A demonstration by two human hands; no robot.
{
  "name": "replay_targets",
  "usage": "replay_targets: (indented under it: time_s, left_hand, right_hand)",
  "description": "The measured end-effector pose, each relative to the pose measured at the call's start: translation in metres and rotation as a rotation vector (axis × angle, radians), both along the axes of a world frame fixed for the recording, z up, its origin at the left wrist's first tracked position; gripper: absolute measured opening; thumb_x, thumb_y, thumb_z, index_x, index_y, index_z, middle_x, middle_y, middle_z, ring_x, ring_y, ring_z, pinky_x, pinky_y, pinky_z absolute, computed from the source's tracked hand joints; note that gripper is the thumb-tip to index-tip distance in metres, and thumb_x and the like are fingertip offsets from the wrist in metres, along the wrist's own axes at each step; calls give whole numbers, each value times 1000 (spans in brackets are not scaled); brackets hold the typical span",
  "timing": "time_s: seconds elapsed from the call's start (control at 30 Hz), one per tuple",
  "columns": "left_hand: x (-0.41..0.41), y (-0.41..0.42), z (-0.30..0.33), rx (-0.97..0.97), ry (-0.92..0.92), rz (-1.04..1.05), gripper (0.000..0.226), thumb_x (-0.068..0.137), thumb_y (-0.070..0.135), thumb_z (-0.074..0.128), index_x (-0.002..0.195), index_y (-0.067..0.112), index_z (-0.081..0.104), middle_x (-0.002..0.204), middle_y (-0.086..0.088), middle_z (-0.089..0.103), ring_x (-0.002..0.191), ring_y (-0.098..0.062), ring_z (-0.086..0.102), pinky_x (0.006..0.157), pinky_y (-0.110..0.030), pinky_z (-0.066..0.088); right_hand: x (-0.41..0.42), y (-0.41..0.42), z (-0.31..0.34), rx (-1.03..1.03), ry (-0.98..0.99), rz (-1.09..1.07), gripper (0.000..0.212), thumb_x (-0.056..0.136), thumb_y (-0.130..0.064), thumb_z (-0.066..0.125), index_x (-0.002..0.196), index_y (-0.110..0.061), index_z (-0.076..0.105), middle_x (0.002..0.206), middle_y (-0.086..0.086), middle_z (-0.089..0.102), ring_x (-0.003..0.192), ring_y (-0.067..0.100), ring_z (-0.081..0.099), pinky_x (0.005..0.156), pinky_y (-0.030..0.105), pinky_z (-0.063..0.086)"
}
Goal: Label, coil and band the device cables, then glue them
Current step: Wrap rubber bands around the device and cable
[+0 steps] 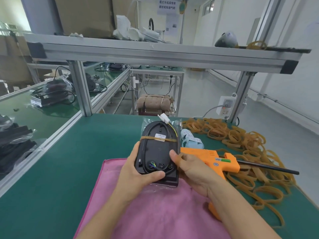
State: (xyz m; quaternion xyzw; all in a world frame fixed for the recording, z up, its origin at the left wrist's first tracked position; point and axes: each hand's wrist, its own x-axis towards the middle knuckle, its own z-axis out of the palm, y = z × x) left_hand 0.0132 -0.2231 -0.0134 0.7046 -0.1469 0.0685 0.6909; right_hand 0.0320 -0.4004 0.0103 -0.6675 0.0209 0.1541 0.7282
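You've got the black device [158, 152] held between both hands, just above the far edge of the pink cloth [155, 207] on the green counter [60, 161]. Your left hand [136, 171] grips the device's left side, fingers wrapped round the edge and thumb pressed across its near end, beside the coloured wires. Your right hand [191, 169] is on the device's right side, thumb tip against the rim; the other fingers are hidden, so can't tell if they curl. The black cable [146, 149] is looped on the device's face, w/ a rubber band [158, 138] and a white label [160, 136] across its far half. White connector [164, 116] sticks out past the device's far end. Orange glue gun [212, 159] lies just right of the device, behind your right hand. Blue label strip [189, 140] sits right of the device; loose rubber bands [241, 144] are piled further right.
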Motion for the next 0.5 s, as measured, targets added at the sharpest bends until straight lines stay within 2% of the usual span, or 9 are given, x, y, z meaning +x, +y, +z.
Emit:
replay_targets:
  time_s: [0.03,0.1,0.17,0.2,0.27,0.33,0.4,0.5]
  left_hand:
    - [-1,0,-3,10,-8,35,86,49,25,90,124,43,54,115,8,69,105,-10,66,82,-16,51]
    - [-2,1,-8,55,-14,107,98,42,33,91,129,48,48,121,9,66,113,-12,62,92,-28,52]
    - [-1,0,-14,79,-9,119,105,40,34,92,134,44,46,126,6,63,117,-17,60,98,-43,50]
    - [-2,-1,-16,77,-12,113,105,41,34,93,135,42,46,126,6,63,117,-17,60,98,-45,50]
    - [-3,-3,-15,84,-17,100,104,41,36,93,134,43,47,126,8,64,117,-14,61,98,-45,50]
    - [-2,-3,-13,100,-18,90,104,41,37,93,134,43,47,128,9,63,118,-14,60,100,-45,49]
    - [-1,-2,-9,144,-8,87,104,42,40,90,135,42,44,131,12,58,122,-12,55,103,-44,46]
    - [-6,-3,2,416,-51,282,101,40,60,75,133,41,39,136,18,40,132,-7,36,113,-35,29]
  right_hand:
    - [-3,1,0,-26,-1,41,48,79,-44,63,96,2,65,104,19,72,93,23,69,95,39,53]
    - [-5,3,-3,-52,16,92,60,78,-45,64,103,11,61,115,31,63,96,27,63,102,48,47]
    - [-6,7,-8,-27,58,62,47,86,-36,64,105,7,63,113,27,66,96,26,65,99,43,50]
    - [-6,9,-10,-4,89,25,40,87,-32,64,105,4,66,108,21,70,96,25,68,96,40,53]
    - [-7,10,-14,53,136,-22,38,83,-29,69,108,0,68,104,17,73,101,28,69,96,42,52]
    - [-7,10,-15,118,166,-17,47,74,-29,72,112,0,67,106,18,72,105,32,67,97,47,51]
    - [-6,9,-11,170,191,-13,49,73,-26,72,112,3,66,106,21,71,104,34,67,93,46,53]
    - [-2,12,-8,198,196,-103,37,83,-17,71,111,7,65,104,23,71,101,34,68,91,45,54]
